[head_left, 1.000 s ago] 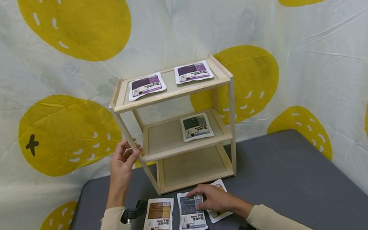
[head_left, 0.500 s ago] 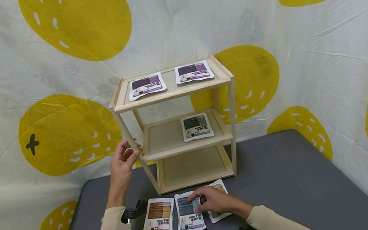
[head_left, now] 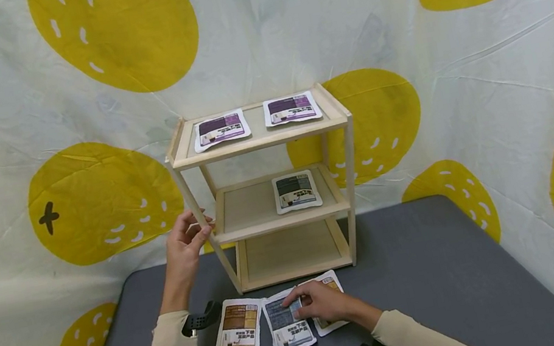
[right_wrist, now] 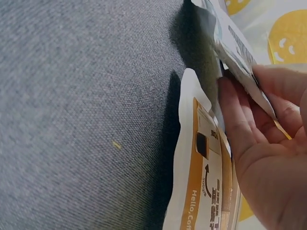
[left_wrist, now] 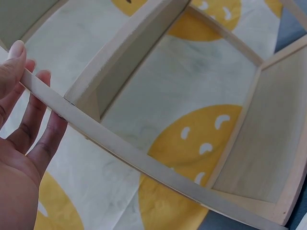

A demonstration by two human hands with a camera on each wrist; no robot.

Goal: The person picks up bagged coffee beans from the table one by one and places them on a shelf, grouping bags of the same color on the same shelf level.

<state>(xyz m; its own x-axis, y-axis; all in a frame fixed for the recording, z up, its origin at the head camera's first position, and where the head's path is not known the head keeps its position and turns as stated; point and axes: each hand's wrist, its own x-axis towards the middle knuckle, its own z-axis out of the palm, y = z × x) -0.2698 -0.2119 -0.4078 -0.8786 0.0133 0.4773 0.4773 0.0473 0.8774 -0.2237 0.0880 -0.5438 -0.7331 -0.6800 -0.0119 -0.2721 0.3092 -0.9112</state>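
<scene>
My left hand [head_left: 184,254] grips the left front post of a small wooden shelf rack [head_left: 275,223], thumb on one side of it and fingers on the other in the left wrist view. My right hand [head_left: 326,302] pinches a white pouch with a dark blue label [head_left: 290,336] by its right edge. That pouch is tilted, and its edge stands off the grey surface in the right wrist view. On its left lies a pouch with a brown label [head_left: 237,328]. Another brown-labelled pouch [right_wrist: 201,158] lies to the right, partly hidden under my right hand in the head view.
Two purple-labelled pouches [head_left: 291,108] lie on the top shelf. A dark green-labelled pouch [head_left: 296,190] lies on the right of the middle shelf. The rack stands on a grey table [head_left: 427,270] before a white cloth [head_left: 251,29] with yellow fruit prints.
The blue-labelled pouch has shifted slightly left, then turned so its lower end swings nearer to me. My right hand has edged a little left; my left hand stays on the post.
</scene>
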